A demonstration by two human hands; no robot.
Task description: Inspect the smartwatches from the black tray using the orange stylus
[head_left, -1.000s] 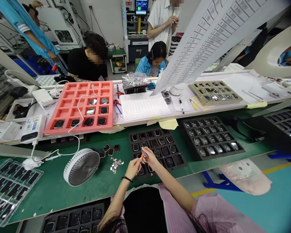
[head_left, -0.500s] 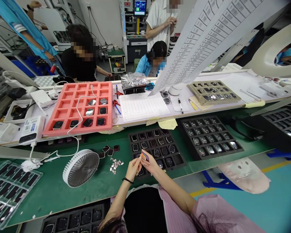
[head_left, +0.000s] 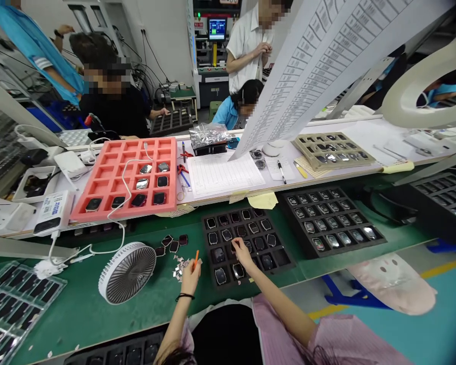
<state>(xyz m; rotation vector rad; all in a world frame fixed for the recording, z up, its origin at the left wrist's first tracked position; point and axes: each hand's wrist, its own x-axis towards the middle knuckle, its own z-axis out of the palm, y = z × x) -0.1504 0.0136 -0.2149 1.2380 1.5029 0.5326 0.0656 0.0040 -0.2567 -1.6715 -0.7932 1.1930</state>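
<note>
As hands work, chart print blurs.

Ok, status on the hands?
Left hand holding orange stick, beside metal scraps. Right hand over black tray of watch cases. White fan left of scraps.

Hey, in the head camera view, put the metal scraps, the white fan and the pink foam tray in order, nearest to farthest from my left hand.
From your left hand, gripping the orange tool:
1. Metal scraps, just to its left.
2. White fan, farther left.
3. Pink foam tray, ahead and to the left.
</note>
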